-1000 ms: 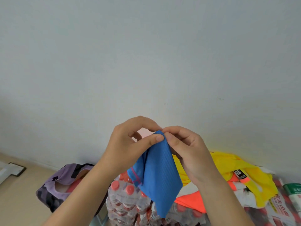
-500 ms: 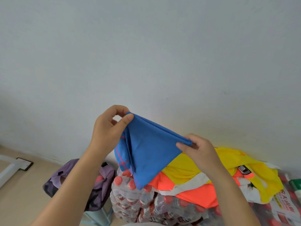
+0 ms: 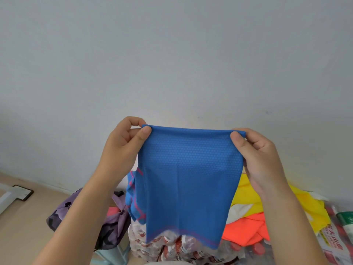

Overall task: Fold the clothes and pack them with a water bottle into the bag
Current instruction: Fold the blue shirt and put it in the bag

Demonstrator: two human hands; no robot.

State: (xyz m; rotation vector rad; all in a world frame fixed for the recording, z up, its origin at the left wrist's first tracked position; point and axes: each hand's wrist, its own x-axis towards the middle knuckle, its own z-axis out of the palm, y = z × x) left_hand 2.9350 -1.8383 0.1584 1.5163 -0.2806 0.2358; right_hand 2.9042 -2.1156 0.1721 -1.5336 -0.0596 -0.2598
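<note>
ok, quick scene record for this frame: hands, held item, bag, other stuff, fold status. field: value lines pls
left hand: left hand pinches top left corner of the blue garment
right hand: right hand pinches top right corner
held item: blue garment hangs spread flat in the air, pink stitching along hem
bag: purple bag lower left, open
bottles: shrink-wrapped pack of water bottles below the garment
other clothes: yellow garment and orange garment heaped at right
fold status: not yet folded, nothing blue in bag
</note>
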